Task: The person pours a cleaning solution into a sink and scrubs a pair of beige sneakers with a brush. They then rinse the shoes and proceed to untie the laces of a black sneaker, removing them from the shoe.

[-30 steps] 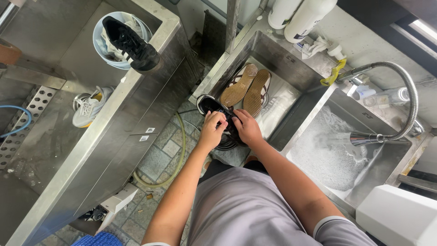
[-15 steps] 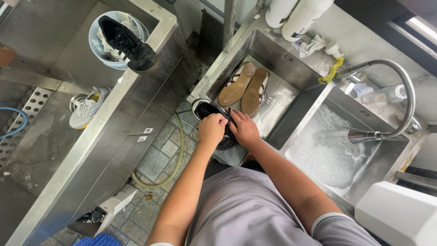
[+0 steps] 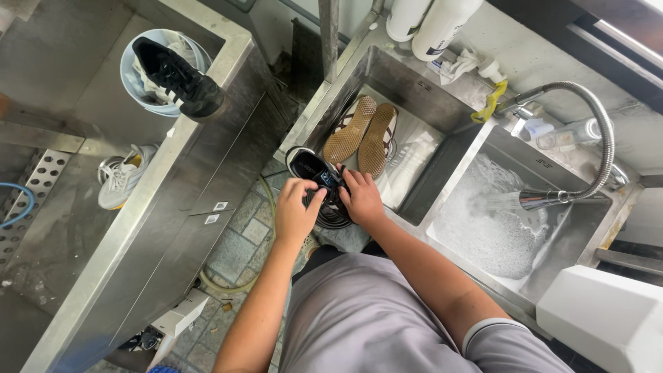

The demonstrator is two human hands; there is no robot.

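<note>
Fingers of left hand (image 3: pixel 295 211) and right hand (image 3: pixel 360 198) pinch black shoe (image 3: pixel 318 181); 2 white bottles (image 3: pixel 425 21) behind sink (image 3: pixel 414 76).

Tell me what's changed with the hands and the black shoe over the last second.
The left hand slid back off the black shoe, baring more of its opening, fingers still at the upper. The right hand keeps its grip. The two upturned shoes in the sink lie as before, and the sprayer still runs.
</note>
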